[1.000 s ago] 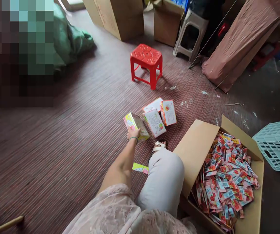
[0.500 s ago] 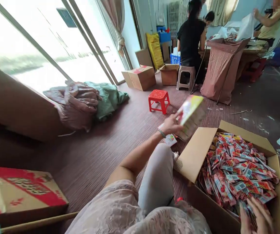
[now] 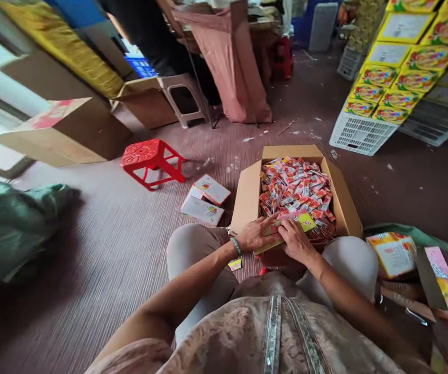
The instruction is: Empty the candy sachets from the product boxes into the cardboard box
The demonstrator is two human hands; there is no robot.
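Sachets (image 3: pixel 296 187) fill the carton (image 3: pixel 246 196); at its near edge, left hand (image 3: pixel 252 235) and right hand (image 3: pixel 295 239), close together, grip a box (image 3: pixel 306 222). Beyond the carton, rightward, a crate (image 3: pixel 354 137) holds yellow packs (image 3: pixel 419 81).

Box (image 3: pixel 306 222) partly hidden under left hand (image 3: pixel 253 235) and right hand (image 3: pixel 296 242), green sack (image 3: pixel 13 228) cropped left, sachets' (image 3: pixel 296 187) lettering seemingly illegible
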